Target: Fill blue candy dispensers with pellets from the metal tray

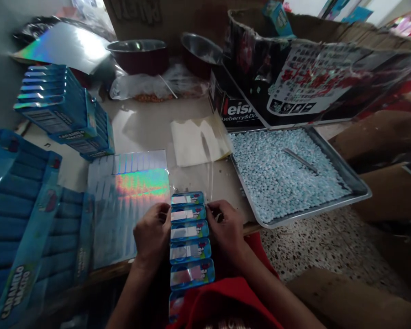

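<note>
Blue packs (189,232) in a strip, left hand (153,234) and right hand (228,229) fingers gripping opposite edges near far end; pellets (281,176) in tray (317,211) to the right

At back, an upright bowl (139,58) and a tilted bowl (196,60) behind a clear bag (132,87); rightward, a torn carton (256,68).

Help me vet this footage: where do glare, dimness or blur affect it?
Head view: rainbow glare crosses the flat shiny sheet; head view: whitish glare on the silvery sheet behind; head view: brown cartons smeared at right; head view: blue packs dim, partly legible.
</note>
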Motion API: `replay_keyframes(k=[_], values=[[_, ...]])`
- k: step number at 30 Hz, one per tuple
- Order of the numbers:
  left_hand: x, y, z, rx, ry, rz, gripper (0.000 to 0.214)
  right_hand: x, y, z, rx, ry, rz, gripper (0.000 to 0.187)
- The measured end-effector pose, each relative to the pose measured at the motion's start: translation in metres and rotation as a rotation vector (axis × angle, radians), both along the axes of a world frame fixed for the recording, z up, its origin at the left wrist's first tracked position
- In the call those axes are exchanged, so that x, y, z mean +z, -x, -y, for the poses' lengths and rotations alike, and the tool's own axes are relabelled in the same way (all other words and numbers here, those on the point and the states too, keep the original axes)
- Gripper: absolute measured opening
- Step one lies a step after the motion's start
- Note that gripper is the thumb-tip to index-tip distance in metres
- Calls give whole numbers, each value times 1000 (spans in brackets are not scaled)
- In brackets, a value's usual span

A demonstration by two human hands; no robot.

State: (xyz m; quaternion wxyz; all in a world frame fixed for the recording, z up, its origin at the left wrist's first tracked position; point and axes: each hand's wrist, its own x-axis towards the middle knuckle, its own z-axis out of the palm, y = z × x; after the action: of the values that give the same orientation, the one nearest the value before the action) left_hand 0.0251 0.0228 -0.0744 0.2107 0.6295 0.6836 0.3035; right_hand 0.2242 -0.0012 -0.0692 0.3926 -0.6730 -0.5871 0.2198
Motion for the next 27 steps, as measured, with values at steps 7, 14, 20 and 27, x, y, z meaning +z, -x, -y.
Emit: replay_keyframes(k=[7,14,20,27], values=[[-10,9,2,-135,-268,-190,18,-5,-6,-5,69,40,28,16],[-8,0,1,-41,-160,176,16,-10,-2,-9,-7,-31,-55,14],[-7,-8,-10,91,-144,434,36,-12,-4,-17,38,25,-276,28],[8,7,-28,-57,-354,-74,13,-4,-6,-36,16,-66,-94,12]])
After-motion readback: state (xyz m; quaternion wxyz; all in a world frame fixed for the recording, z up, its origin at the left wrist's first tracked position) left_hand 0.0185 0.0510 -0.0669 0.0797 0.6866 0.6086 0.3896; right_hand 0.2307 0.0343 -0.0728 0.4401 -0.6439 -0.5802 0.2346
